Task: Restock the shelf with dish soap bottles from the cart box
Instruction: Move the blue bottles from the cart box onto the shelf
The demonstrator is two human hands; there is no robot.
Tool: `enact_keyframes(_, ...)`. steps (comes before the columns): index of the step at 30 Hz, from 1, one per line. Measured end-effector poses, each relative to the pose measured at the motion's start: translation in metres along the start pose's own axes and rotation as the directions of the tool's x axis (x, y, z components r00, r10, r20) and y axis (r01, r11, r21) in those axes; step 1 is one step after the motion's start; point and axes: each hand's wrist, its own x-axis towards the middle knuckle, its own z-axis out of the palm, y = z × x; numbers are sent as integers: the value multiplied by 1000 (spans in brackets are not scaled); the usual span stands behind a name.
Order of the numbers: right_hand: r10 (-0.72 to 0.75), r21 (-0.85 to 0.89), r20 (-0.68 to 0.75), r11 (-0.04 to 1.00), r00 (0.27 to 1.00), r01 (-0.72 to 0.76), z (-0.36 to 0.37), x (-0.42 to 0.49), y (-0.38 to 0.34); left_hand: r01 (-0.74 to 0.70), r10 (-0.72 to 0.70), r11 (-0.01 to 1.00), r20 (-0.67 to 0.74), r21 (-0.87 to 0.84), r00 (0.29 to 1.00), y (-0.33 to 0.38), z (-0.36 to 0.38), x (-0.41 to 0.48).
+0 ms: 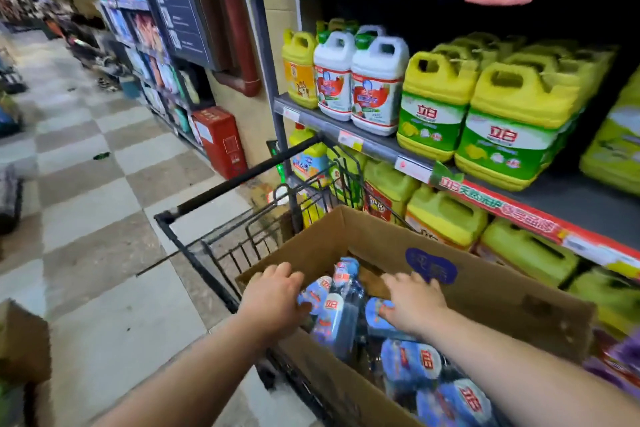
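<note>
Both hands were down in the cardboard box (502, 291) sitting in the cart (242, 180), which stood just beside the shelf (377, 146). My left hand (273, 298) had its fingers curled over a blue bottle (317, 291) at the box's left edge, thumb under it, so gripping it as far as I could judge. My right hand (414, 302) lay with fingers fairly straight against the box's inner wall, thumb touching a second bottle (375, 310), not closed on anything.

Progress: early, I'd say. The box looked well filled with more blue bottles (412, 364), none lifted clear, and no blue bottles showed on the shelf. A bare patch of shelf (571, 198) sat beside the yellow jugs (512, 121).

Writing: red "立白" on the blue bottles and on the yellow jugs' green labels, and again on the red shelf strip (502, 208); the rest of the strip was too blurred. The white jugs (377, 87) had red labels, unreadable. The blue logo (431, 265) on the box was unreadable.
</note>
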Motion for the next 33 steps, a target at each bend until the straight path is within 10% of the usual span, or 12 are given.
enact_keyframes(21,245,216,330,920,912,-326,78,142,-27,-215,255,967,518,-138,817,-21,138,197)
enact_keyframes(33,500,736,430,288,752,-612,139,197,-60,-182,350,934,692,-307,632,-32,200,222)
